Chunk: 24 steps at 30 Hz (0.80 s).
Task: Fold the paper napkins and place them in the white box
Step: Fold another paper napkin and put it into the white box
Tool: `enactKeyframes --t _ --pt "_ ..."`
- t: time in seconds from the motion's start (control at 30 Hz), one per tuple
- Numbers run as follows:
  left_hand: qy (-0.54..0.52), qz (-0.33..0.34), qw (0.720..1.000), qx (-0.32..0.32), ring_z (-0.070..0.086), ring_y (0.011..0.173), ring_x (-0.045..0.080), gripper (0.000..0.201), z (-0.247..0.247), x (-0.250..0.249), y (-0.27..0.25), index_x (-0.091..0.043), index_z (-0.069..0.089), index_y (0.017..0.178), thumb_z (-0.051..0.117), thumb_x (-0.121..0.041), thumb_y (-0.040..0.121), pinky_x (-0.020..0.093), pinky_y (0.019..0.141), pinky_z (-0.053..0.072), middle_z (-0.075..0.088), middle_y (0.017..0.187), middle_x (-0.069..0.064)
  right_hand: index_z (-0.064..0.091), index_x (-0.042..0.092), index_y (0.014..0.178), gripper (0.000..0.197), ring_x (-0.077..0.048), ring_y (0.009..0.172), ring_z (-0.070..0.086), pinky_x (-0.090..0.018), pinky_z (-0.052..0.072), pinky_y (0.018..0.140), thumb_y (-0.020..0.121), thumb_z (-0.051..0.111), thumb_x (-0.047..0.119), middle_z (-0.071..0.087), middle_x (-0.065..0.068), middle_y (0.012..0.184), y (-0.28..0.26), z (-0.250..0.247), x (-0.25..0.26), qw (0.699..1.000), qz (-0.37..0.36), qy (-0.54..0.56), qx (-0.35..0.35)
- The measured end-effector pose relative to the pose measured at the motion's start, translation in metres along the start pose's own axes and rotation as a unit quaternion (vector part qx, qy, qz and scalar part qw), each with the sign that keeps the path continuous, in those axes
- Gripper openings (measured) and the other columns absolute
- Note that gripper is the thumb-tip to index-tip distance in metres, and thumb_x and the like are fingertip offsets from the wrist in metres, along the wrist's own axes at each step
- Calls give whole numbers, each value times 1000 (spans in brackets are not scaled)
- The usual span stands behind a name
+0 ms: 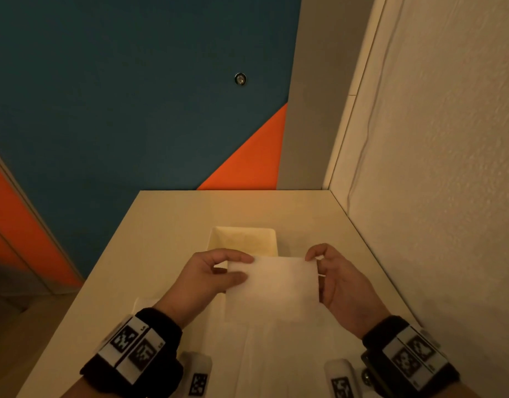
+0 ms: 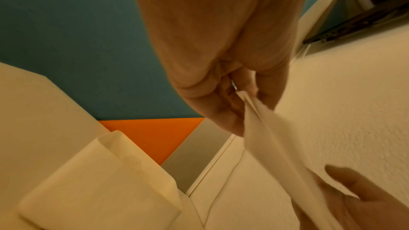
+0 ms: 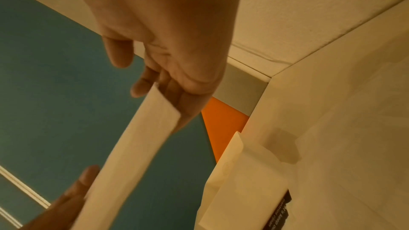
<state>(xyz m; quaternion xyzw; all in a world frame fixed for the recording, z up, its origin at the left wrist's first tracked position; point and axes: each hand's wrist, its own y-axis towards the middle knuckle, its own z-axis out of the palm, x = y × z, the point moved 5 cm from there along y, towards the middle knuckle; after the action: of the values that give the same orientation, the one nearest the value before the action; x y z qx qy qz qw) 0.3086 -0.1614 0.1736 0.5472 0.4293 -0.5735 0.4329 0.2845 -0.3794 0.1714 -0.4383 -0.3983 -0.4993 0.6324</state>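
- The left hand (image 1: 216, 271) pinches the left edge of a white paper napkin (image 1: 276, 282) between thumb and fingers (image 1: 233, 278); in the left wrist view the curled fingers close on a corner of it where layers meet.
- The right hand (image 1: 336, 278) pinches the opposite edge near the top corner, thumb in front and fingers behind, so the napkin hangs stretched between both hands above the desk (image 1: 167, 225).
- The white box (image 1: 241, 239) stands on the desk just beyond the hands, its open top towards the camera; what lies inside it I cannot tell.
- More pale paper lies on the desk under the wrists, probably further napkins (image 1: 276, 354) waiting.
- Judged step: the fold is under way or just finished, with the held napkin already showing doubled layers at the left corner.
- The next move likely calls for either one more fold, bringing the edges together evenly, or carrying the piece forward and lowering it into the box without letting the thin layers spring apart.
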Motion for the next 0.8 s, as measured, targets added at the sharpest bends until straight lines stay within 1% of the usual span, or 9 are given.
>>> enactKeyframes --t 0.1,0.23,0.3,0.4,0.53,0.57,0.67,0.7,0.8 --pt "9 11 1000 -23 65 70 16 29 0 2 0 -17 76 89 67 9 78 24 64 54 74 93 0 51 24 110 33 -27 73 60 -38 50 61 90 49 -2 66 -14 86 -2 4 1 998 -18 -61 1" --pt "12 2 1000 16 67 77 19 23 2 2 -3 -19 76 90 71 1 79 32 71 54 72 102 0 48 30 112 52 -26 78 69 -45 56 69 82 59 -11 73 -14 93 0 5 5 980 -49 -192 -5" --pt "21 -11 998 59 67 80 16 23 6 -1 -5 -16 76 92 67 2 82 26 67 54 72 105 1 48 32 112 52 -23 74 69 -40 56 65 82 60 -10 73 -10 89 1 7 11 964 -70 -256 5" --pt "76 -24 988 134 68 84 17 25 16 -3 -6 -16 75 97 64 2 84 25 74 54 72 105 0 46 31 114 51 -11 64 65 -29 55 59 83 59 -8 71 5 78 3 16 19 928 -100 -355 48" --pt "142 -1 969 202 67 96 14 28 32 -2 -5 -17 73 103 67 3 83 22 82 51 71 107 -1 46 38 115 50 -28 72 64 -44 52 62 81 60 5 66 -12 81 8 32 21 877 -152 -442 115" --pt "154 6 968 198 66 95 12 30 33 -1 -4 -16 73 104 66 3 82 20 82 51 71 107 0 46 38 115 49 -23 68 62 -42 50 60 81 61 6 65 -9 77 10 35 20 861 -167 -463 125" --pt "159 11 976 150 66 79 4 34 28 3 -2 -22 74 100 66 5 81 18 72 51 72 100 -4 48 30 117 44 -5 61 53 -14 37 56 83 63 7 56 8 72 15 42 19 842 -183 -494 118" --pt "154 7 980 125 67 78 6 35 23 6 -2 -24 75 98 66 5 81 21 72 53 72 100 -5 48 30 118 43 -5 63 52 -13 37 59 84 64 11 55 9 79 18 41 18 840 -178 -502 103" --pt "121 -26 992 24 70 84 17 37 -5 21 -7 -28 76 93 65 6 81 33 76 58 71 105 -4 48 29 120 39 -10 74 56 -25 48 71 86 63 17 54 7 96 28 22 2 826 -138 -545 54"
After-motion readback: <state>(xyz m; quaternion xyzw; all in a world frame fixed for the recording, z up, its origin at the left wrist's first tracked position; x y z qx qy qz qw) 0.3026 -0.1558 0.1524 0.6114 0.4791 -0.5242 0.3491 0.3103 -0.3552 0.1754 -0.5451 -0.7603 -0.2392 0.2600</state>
